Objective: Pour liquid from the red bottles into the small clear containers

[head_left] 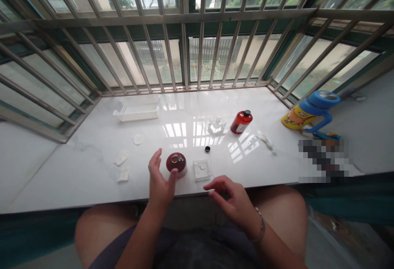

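My left hand (160, 181) is open, fingers spread, just left of an uncapped red bottle (176, 163) standing near the sill's front edge; the thumb almost touches it. My right hand (229, 197) hovers at the front edge with fingers loosely curled and apart, holding nothing, just below a small clear square dish (202, 169). A small black cap (207, 149) lies beyond the dish. A second red bottle (241, 121) with a black cap lies tilted further back, beside a clear glass holder (216, 124).
A white marble sill (92, 170) runs under a barred window. A white plastic basket (137, 109) sits at the back left, white cotton pads (123, 166) lie on the left, a crumpled wipe (265, 140) on the right. A blue-and-yellow cup (310, 113) stands far right.
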Available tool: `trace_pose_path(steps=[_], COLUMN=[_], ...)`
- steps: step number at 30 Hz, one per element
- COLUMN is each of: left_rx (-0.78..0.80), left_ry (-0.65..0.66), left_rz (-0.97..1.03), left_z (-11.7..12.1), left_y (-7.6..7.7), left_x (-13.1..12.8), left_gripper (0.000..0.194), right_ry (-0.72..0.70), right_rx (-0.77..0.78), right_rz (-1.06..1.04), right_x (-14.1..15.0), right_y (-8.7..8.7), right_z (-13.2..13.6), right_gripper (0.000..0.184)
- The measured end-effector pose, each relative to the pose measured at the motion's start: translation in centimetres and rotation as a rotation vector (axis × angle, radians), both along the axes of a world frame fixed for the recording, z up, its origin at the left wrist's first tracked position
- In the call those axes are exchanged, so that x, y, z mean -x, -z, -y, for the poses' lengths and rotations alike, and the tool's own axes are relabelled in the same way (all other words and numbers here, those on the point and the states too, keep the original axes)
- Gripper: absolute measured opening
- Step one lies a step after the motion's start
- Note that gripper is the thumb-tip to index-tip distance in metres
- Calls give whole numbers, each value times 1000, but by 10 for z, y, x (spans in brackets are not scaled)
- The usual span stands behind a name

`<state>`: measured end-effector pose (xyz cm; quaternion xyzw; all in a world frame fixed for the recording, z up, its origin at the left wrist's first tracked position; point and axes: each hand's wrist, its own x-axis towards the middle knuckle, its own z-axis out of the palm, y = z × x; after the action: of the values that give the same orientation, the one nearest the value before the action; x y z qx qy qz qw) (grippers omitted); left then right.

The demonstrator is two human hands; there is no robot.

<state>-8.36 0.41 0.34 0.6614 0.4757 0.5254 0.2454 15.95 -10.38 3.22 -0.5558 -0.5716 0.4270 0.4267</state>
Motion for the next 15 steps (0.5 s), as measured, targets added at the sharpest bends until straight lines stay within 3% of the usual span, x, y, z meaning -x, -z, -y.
trace_pose_path(steps=[3, 7, 10, 15], left_rx=[-160, -231, -222, -127], left_ry=[-73, 34, 50, -22], left_rz=[74, 41, -3, 28], left_z=[20, 43, 47, 42], left_y=[-25, -52, -55, -51], left_x=[-7, -18, -18, -10], left_gripper=[52, 36, 36, 32], right_ry=[-231, -414, -447, -350], right_rx=[-25, -116, -164, -96], right_rz=[-77, -86, -88, -167], right_x=[28, 59, 67, 58], right_y=[-13, -15, -14, -20], right_z=[10, 15, 15, 16], right_gripper=[37, 49, 52, 44])
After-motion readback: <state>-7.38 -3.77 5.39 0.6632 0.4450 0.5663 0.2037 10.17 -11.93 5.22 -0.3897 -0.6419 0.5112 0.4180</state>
